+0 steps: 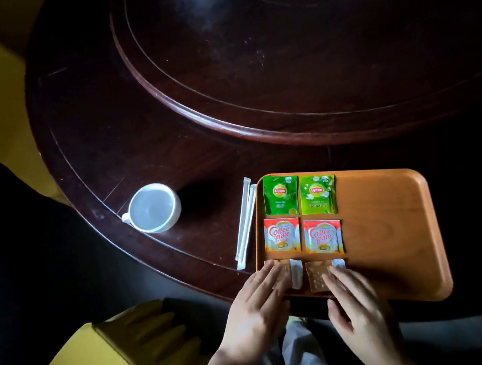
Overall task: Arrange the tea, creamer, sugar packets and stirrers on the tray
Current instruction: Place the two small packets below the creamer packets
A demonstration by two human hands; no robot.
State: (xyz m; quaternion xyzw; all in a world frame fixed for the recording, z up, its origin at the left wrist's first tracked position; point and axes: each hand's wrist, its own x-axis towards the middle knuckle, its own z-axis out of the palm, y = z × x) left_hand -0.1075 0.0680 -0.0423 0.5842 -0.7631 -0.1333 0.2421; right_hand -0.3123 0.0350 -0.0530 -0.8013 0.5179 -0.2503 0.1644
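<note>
Both hands lie flat and open, gripping nothing — left hand (257,308) and right hand (356,302) each press a sugar packet (294,273) straight under creamer (282,234) and tea (281,195) rows on the tray (389,222); stirrers (244,222) wait beside it — likely next.

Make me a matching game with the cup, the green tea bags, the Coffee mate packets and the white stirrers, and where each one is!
Things:
1. white cup
2. green tea bags
3. Coffee mate packets
4. stirrers

Places:
A. on the table, right beside the tray's left edge
B. top row on the tray
C. on the table, far left near the edge
D. middle row on the tray

Pairs: 1-C, 2-B, 3-D, 4-A
</note>
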